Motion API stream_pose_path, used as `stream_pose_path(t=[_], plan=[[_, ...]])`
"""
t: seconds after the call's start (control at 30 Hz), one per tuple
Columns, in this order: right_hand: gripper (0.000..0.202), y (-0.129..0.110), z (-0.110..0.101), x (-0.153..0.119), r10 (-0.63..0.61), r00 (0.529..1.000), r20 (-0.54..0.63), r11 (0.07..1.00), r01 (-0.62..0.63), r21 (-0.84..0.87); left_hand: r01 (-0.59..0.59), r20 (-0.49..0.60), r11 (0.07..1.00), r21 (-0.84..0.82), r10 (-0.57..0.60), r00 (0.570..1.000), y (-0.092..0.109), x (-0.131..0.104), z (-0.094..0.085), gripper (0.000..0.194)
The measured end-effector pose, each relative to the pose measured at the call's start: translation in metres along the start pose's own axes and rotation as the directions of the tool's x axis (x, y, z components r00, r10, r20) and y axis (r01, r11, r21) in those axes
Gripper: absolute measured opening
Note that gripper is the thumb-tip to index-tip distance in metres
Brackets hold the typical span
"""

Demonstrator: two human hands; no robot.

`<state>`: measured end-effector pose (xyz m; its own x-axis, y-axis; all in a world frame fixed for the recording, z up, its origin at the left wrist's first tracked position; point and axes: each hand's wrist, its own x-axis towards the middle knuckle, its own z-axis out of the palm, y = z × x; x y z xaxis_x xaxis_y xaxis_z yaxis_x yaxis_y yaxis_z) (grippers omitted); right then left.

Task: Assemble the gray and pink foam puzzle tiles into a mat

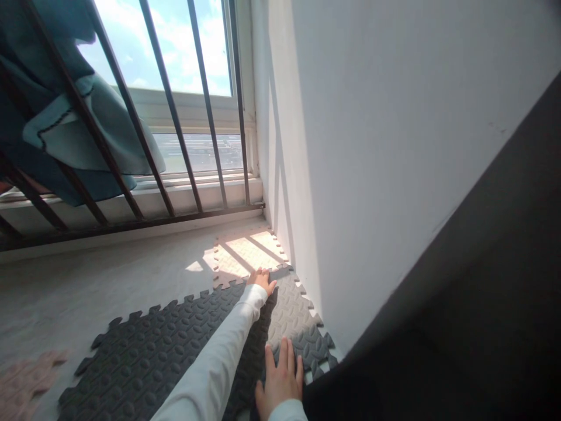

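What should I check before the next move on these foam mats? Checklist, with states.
1. Left hand at the border between the sunlit pale-pink foam mat and the dark grey textured foam matting: ok.
2. Right hand at the grey matting's near part: ok.
3. Border fully interlocked under the left hand: cannot tell, covered.
4. Grey matting's side touching the smooth white wall: cannot tell.
5. Dusty-pink foam mat at lower left joined to grey: not ok, pale floor between.

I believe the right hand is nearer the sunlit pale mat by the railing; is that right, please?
Not quite: the head view shows the left hand, not the right hand, nearer the sunlit pale mat by the railing.
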<state>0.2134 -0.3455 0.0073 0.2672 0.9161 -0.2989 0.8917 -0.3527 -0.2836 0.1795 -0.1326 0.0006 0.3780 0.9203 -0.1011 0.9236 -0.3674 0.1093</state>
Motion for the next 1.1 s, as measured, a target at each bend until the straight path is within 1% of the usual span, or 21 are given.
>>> stream_pose_path(t=[0.1,0.17,0.2,0.27,0.33,0.4,0.47,0.53,0.57,0.6,0.63,0.67,0.7,0.73,0.77,0.8,0.87,0.93,0.97,1.03,1.1], plan=[[0.062,0.003,0.0,0.001,-0.04,0.999,0.018,0.999,0.04,0.026,0.013,0.005,1.0,0.014,-0.013,1.0,0.015,0.008,0.0,0.06],[0.062,0.003,0.0,0.002,-0.022,1.0,0.021,1.0,0.021,0.023,0.02,0.011,1.0,0.003,-0.02,1.0,0.026,0.013,-0.001,0.064],[0.062,0.002,0.0,0.003,-0.008,1.0,0.028,1.0,0.007,0.02,0.004,0.013,1.0,-0.011,-0.004,1.0,0.031,0.016,-0.001,0.064],[0.062,0.001,0.001,0.004,0.01,0.999,0.049,1.0,-0.011,0.02,-0.063,0.018,0.997,-0.043,0.064,0.998,0.042,0.022,0.002,0.063],[0.063,0.002,0.002,0.005,0.001,0.998,0.067,0.999,-0.003,0.033,-0.122,0.011,0.99,-0.065,0.123,0.992,0.051,0.026,0.008,0.063],[0.063,0.003,0.003,0.005,-0.018,0.998,0.061,0.999,0.016,0.041,-0.139,0.005,0.988,-0.069,0.14,0.99,0.056,0.03,0.013,0.062],[0.063,0.006,0.003,0.004,-0.029,0.999,0.036,0.999,0.028,0.032,-0.153,0.019,0.984,-0.087,0.155,0.988,0.054,0.031,0.014,0.06],[0.062,0.007,0.002,0.003,-0.034,0.999,0.013,0.999,0.034,0.012,-0.143,0.046,0.981,-0.133,0.15,0.988,0.045,0.027,0.016,0.057],[0.062,0.007,0.002,0.002,-0.039,0.999,0.005,0.999,0.039,0.004,-0.097,0.044,0.984,-0.151,0.105,0.993,0.038,0.023,0.017,0.057],[0.061,0.007,0.001,0.002,-0.044,0.999,-0.002,0.999,0.044,-0.003,-0.02,0.021,0.988,-0.154,0.023,1.0,0.03,0.016,0.02,0.058],[0.061,0.006,0.0,0.002,-0.045,0.999,-0.01,0.999,0.045,-0.012,0.086,-0.022,0.986,-0.141,-0.09,0.996,0.02,0.009,0.023,0.06],[0.061,0.004,0.0,0.001,-0.04,0.999,-0.018,0.999,0.04,-0.022,0.208,-0.071,0.971,-0.119,-0.217,0.974,0.01,0.0,0.027,0.063],[0.06,0.002,-0.001,0.001,-0.031,0.999,-0.027,0.999,0.03,-0.032,0.32,-0.116,0.942,-0.096,-0.33,0.937,-0.001,-0.009,0.031,0.066],[0.059,-0.001,-0.002,0.0,-0.016,0.999,-0.035,0.999,0.014,-0.043,0.4,-0.147,0.913,-0.079,-0.407,0.901,-0.011,-0.018,0.035,0.068],[0.059,-0.003,-0.003,-0.001,-0.002,0.999,-0.039,0.999,0.0,-0.053,0.437,-0.159,0.897,-0.064,-0.442,0.883,-0.021,-0.026,0.037,0.069],[0.058,-0.005,-0.004,-0.001,0.01,0.999,-0.039,0.998,-0.012,-0.06,0.44,-0.157,0.896,-0.052,-0.443,0.883,-0.029,-0.032,0.037,0.069],[0.057,-0.007,-0.006,-0.002,0.019,0.999,-0.028,0.998,-0.02,-0.063,0.383,-0.133,0.924,-0.026,-0.383,0.914,-0.042,-0.039,0.033,0.068],[0.056,-0.007,-0.007,-0.002,0.017,1.0,-0.019,0.998,-0.018,-0.065,0.311,-0.096,0.95,-0.007,-0.31,0.946,-0.05,-0.041,0.025,0.067],[0.056,-0.007,-0.007,-0.002,0.013,1.0,-0.02,0.998,-0.015,-0.067,0.287,-0.074,0.958,-0.011,-0.287,0.955,-0.053,-0.042,0.021,0.066],[0.055,-0.006,-0.006,-0.001,0.007,0.999,-0.034,0.997,-0.01,-0.075,0.294,-0.055,0.955,-0.037,-0.296,0.954,-0.061,-0.044,0.017,0.064],[0.055,-0.004,-0.004,0.0,0.003,0.998,-0.055,0.996,-0.007,-0.086,0.337,-0.099,0.94,-0.055,-0.341,0.935,-0.071,-0.048,0.017,0.061]])
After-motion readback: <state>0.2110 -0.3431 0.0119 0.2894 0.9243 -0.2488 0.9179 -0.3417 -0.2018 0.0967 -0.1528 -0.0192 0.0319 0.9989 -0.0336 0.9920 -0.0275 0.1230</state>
